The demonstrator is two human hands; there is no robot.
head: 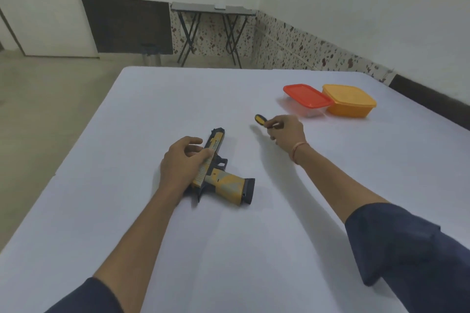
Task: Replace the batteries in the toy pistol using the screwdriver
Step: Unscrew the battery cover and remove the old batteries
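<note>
**Yellow toy pistol (223,183) held down, screwdriver picked up, nothing opened yet**

The toy pistol lies flat on the white-covered table (152,109), its barrel pointing away and its grip toward the right. The left hand (181,160) curls over its top, holding it in place. The right hand (287,132) is raised just above the cloth, a little apart from the pistol. It pinches the screwdriver (262,121), whose yellow-and-black handle sticks out to the left; the tip is hidden.

By my reading the job is only beginning. No cover is off, and no screw or battery is in view. Unscrewing, swapping the batteries and closing up are all left to do. A red-lidded box (306,95) and an orange box (349,100) sit touching each other at the far right, both closed.
</note>
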